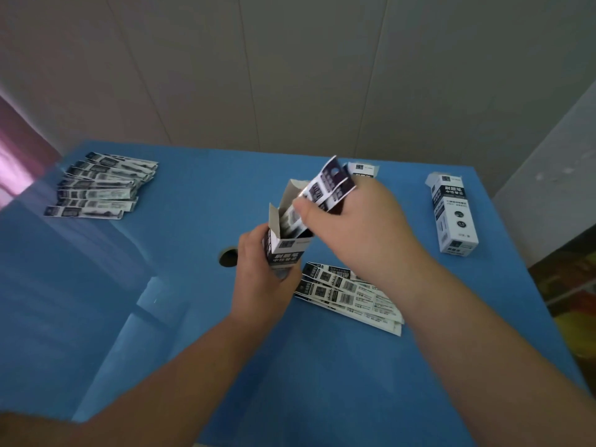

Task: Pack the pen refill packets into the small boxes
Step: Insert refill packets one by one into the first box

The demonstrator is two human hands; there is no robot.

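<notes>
My left hand (258, 279) grips a small white and black box (288, 243) upright above the blue table, its top flaps open. My right hand (358, 221) holds a few pen refill packets (329, 188) whose lower ends sit inside the box mouth while their upper ends stick out. A loose pile of refill packets (351, 295) lies flat on the table just below my right wrist. Another fanned pile of packets (100, 185) lies at the far left.
A closed box (453, 214) lies flat at the far right of the blue table (193, 317). Another box (364, 171) shows partly behind my right hand. A round hole (227, 257) is in the tabletop beside my left hand. Walls stand behind and to the right.
</notes>
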